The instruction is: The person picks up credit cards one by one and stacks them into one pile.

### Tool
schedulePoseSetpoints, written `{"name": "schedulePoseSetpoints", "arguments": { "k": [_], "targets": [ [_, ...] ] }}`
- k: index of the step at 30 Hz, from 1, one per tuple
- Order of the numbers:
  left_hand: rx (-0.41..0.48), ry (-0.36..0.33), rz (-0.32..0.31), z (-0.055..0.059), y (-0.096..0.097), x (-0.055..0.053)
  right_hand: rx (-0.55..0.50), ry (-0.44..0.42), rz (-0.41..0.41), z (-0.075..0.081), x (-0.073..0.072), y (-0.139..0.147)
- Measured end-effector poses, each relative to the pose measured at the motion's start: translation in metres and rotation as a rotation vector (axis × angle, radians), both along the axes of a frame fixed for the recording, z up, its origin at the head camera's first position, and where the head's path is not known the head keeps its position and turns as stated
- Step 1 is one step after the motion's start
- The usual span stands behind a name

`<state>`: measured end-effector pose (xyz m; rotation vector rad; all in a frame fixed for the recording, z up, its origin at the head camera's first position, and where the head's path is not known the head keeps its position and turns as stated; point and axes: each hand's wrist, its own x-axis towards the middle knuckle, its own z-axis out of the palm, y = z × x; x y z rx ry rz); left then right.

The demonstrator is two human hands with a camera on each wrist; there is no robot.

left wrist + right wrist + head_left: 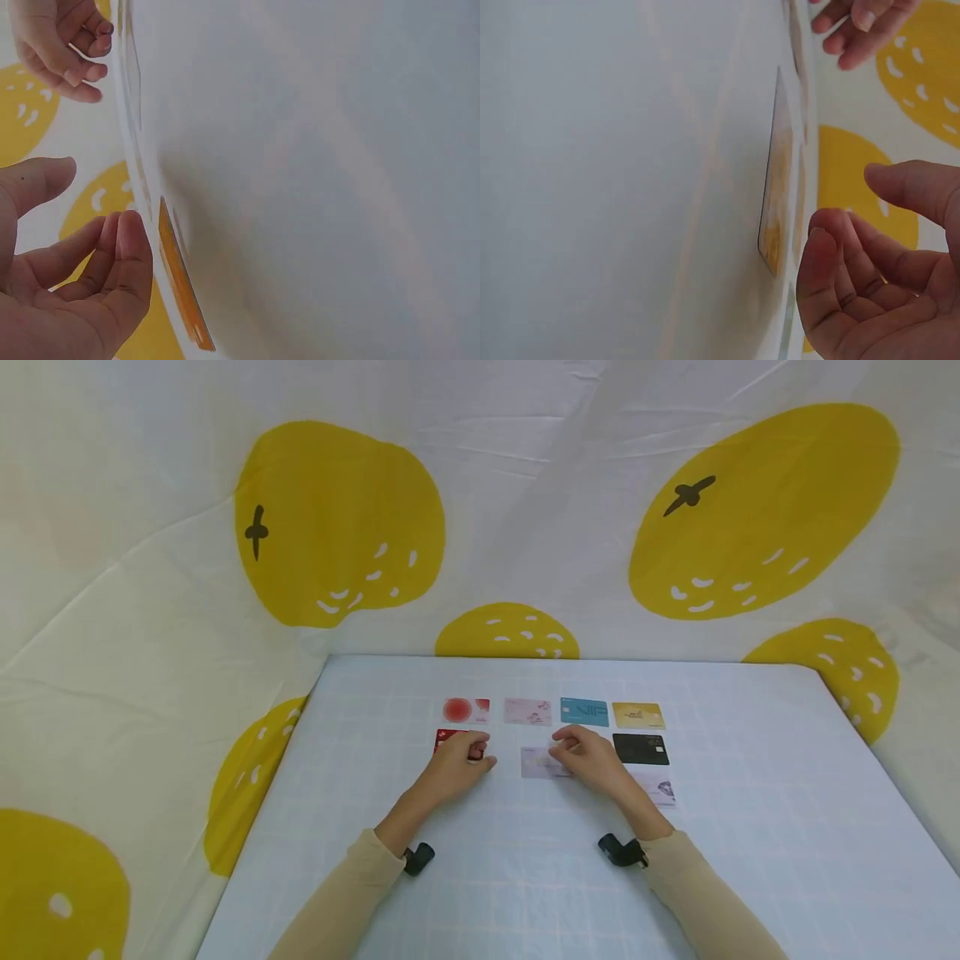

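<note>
My left hand [453, 770] hovers over a dark red card [447, 737], hiding much of it. Its thumb stands apart from loosely bent fingers, with nothing between them. My right hand [594, 765] is above the right end of a pale lilac card [536, 763], also with relaxed fingers and holding nothing. Seen from the left wrist, an orange-looking card [180, 277] lies beside the left fingertips. The right wrist view has a thin card [778, 176] flat on the table, a short gap from the right fingertips.
Along the back lie a white card with a red circle [457, 710], a pink card [525, 712], a teal card [583, 712] and a gold card [638, 716]. A black card [641, 749] and a whitish card [654, 785] lie right of my right hand on the pale table [495, 893].
</note>
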<state>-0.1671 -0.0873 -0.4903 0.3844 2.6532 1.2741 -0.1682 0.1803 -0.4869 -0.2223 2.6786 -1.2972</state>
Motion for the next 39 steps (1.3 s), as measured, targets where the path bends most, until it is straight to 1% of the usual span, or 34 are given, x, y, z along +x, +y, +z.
{"name": "schedulePoseSetpoints", "arguments": {
  "k": [3, 7, 10, 14, 17, 20, 24, 28, 30, 34, 39],
  "targets": [
    [-0.017, 0.026, 0.025, 0.0, -0.012, 0.0, -0.013, 0.018, 0.034, 0.002, -0.004, -0.009],
    [-0.019, 0.027, 0.073, 0.0, -0.027, 0.0, -0.037, 0.006, 0.06, 0.003, -0.009, -0.023],
    [-0.039, 0.033, 0.106, 0.001, -0.035, 0.0, -0.045, 0.002, 0.072, 0.004, -0.013, -0.033],
    [-0.105, 0.052, 0.129, 0.002, -0.044, -0.002, -0.047, 0.016, 0.094, 0.007, -0.016, -0.048],
    [-0.165, 0.048, 0.136, 0.002, -0.051, -0.005, -0.045, 0.027, 0.116, 0.007, -0.019, -0.06],
    [-0.215, 0.031, 0.121, 0.002, -0.056, -0.01, -0.043, 0.045, 0.132, 0.005, -0.023, -0.072],
    [-0.247, 0.021, 0.076, 0.002, -0.061, -0.017, -0.053, 0.061, 0.155, 0.002, -0.028, -0.086],
    [-0.264, 0.009, 0.028, 0.001, -0.065, -0.022, -0.06, 0.037, 0.179, -0.002, -0.032, -0.096],
    [-0.268, -0.003, 0.009, 0.001, -0.066, -0.024, -0.042, 0.01, 0.186, -0.005, -0.034, -0.1],
    [-0.28, -0.031, -0.012, 0.001, -0.068, -0.026, 0.017, -0.041, 0.187, -0.007, -0.037, -0.105],
    [-0.302, -0.026, -0.032, 0.0, -0.07, -0.029, 0.094, -0.051, 0.179, -0.01, -0.038, -0.111]
  ]
}}
